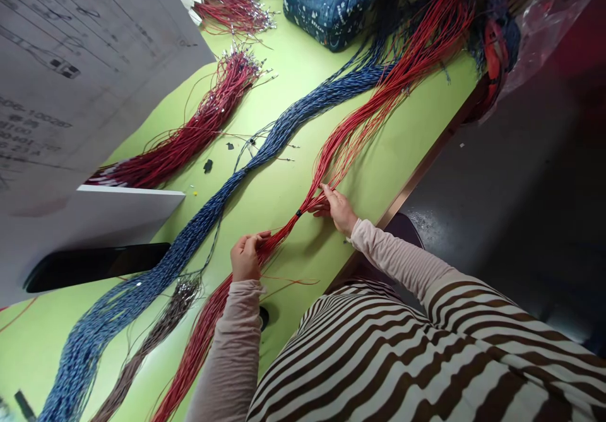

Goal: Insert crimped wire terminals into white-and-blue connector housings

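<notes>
A long bundle of red wires [331, 147] runs diagonally over the green table, bound at its middle by a dark tie [298, 213]. Below the tie, my left hand [246, 257] is closed around the bundle. Just above it, my right hand [338, 210] has its thumb over the red wires and its fingers beneath them. Alongside lies a thick bundle of blue wires [296, 122], narrowed near its middle. A thinner brown wire bundle [142, 352] rests between the blue and red ones at the lower left.
Dark red wire bundles with metal ends [189, 138] lie at the upper left, near a printed sheet [95, 62]. A patterned blue bag [326, 9] stands at the back. Small black scraps [207, 166] dot the table [426, 125]. Its edge runs close to my body.
</notes>
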A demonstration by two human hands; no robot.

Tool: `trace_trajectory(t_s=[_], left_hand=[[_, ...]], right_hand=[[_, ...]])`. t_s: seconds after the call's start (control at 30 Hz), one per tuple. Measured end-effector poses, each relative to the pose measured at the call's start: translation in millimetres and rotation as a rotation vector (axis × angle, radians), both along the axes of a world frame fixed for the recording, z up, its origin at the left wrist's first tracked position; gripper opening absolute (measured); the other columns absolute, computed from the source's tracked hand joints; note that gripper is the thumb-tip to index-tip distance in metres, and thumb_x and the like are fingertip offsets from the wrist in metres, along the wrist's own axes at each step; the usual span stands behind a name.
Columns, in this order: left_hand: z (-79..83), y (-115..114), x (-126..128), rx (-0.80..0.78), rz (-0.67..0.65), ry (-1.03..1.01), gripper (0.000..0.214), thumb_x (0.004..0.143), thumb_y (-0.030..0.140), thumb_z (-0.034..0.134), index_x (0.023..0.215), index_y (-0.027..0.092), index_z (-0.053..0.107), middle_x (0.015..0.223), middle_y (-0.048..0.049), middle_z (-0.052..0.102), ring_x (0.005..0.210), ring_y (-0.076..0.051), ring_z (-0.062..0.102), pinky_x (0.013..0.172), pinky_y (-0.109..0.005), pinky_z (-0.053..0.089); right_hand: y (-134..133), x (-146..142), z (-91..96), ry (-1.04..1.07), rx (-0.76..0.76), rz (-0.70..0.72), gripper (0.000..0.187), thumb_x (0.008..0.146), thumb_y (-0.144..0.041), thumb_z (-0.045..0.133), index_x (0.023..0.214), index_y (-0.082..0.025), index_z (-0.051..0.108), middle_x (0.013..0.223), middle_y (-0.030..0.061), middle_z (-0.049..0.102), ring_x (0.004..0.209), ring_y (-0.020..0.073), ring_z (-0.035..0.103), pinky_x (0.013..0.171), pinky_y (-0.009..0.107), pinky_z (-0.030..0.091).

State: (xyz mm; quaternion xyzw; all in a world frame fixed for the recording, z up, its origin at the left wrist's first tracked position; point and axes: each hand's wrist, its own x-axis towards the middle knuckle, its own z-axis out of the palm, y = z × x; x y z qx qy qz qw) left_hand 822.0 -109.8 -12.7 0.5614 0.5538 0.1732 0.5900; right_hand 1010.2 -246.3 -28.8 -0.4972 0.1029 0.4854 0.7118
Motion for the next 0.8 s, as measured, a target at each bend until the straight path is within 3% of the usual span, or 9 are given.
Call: trace_trajectory(t_s=[0.43,0.8], left_hand=[[1.5,0.3,0.5,0.011,0.032,0.002,0.009,0.06,0.024,0.058,0.056,0.015,0.059,0.071,-0.0059,0.072,0.07,-0.018,0.067,0.072,-0.031,0.054],[0.7,1.5,-5.7,-0.005,0.062,0.008,0.009,0.06,0.024,0.059,0.059,0.015,0.058,0.074,-0.0064,0.072,0.074,-0.021,0.068,0.073,-0.034,0.055]], right_hand=[[-1.2,0.2,-1.6,0.024,0.016,0.009,0.036,0.098,-0.04,0.036,0.122,-0.015,0.047,0.062,-0.0013,0.065,0.057,0.0128,0.067,0.051,0.021,0.052],[0.5,-1.6,-3.7,0.029,0.015,-0.015,0.033,0.096,-0.045,0.04,0.107,-0.015,0.049,0.062,-0.0018,0.064,0.054,0.0114,0.066,0.051,0.02,0.053]])
